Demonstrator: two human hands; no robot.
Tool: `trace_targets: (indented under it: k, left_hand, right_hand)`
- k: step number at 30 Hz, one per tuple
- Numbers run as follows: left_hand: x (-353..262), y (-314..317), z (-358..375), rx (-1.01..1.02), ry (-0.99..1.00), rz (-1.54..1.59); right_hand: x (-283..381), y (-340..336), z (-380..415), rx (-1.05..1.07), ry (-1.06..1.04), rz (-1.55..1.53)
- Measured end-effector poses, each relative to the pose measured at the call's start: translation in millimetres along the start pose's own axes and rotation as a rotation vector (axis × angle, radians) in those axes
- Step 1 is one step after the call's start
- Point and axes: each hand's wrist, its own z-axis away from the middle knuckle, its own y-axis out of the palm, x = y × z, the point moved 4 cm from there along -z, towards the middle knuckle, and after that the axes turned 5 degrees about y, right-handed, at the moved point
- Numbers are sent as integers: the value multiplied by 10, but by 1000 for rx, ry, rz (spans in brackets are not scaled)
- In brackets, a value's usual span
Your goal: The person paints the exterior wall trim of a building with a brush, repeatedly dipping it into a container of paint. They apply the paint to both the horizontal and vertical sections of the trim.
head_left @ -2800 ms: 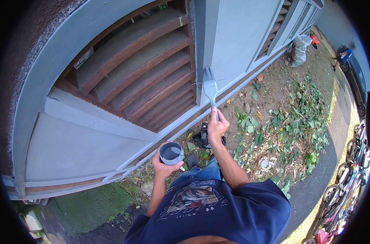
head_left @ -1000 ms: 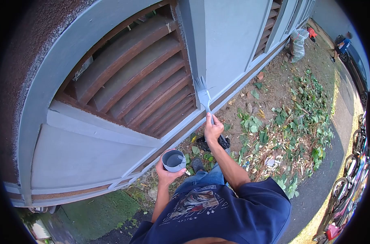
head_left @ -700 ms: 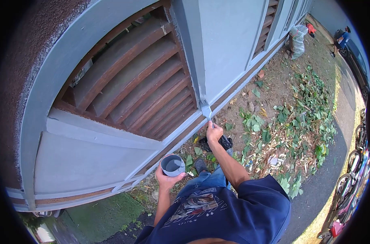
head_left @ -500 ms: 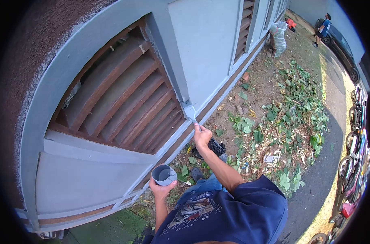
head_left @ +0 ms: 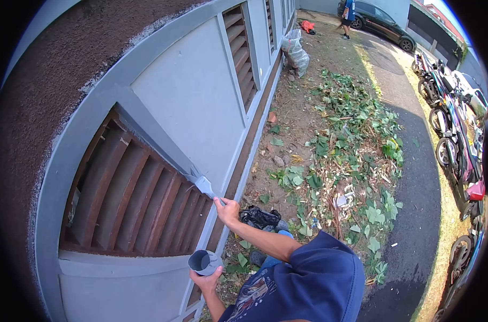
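Note:
My right hand (head_left: 228,211) is closed around the handle of a paintbrush (head_left: 204,185). The brush's bristles meet the grey frame post (head_left: 158,140) beside the brown louvred vent (head_left: 131,196), a little above the vent's lower corner. Below it, my left hand (head_left: 205,280) holds a grey paint container (head_left: 214,261) by its side, mouth upward. Grey paint coats the inside of the container. The wall panel (head_left: 190,91) past the post is pale grey.
A black plastic bag (head_left: 259,217) lies by my feet. Cut leaves and stems (head_left: 351,145) cover the ground to the right. Along the wall stands a stuffed clear sack (head_left: 296,52). Motorcycles (head_left: 448,123) line the path; a person (head_left: 349,19) is near a dark car (head_left: 380,21).
My view has swung to the right and up. The brush has moved a little up the post, away from the vent's corner. Both hands keep their holds.

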Motion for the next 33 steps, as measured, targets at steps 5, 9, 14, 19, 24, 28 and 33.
trace_targets:
  k: [5,9,14,19,24,28,33]
  left_hand:
    - [48,-37,-1,-2,7,-37]
    - [-4,-2,-22,15,26,-23]
    - [-93,41,-21,20,49,-3]
    - [-3,16,-1,0,58,-11]
    - [53,42,44,-4,71,12]
    - [26,36,83,-19,50,21]
    - [59,-60,144,-24,25,-2]
  right_hand:
    - [-377,-25,-72,9,148,119]
    - [-629,72,-122,39,273,188]
    - [-8,0,13,-7,145,122]
    - [846,-293,332,57,-80,-103]
    - [900,-342,305,23,-223,-198]
    - [305,-129,25,-36,-165,-13]
    - [-341,-83,-51,-12,133,183]
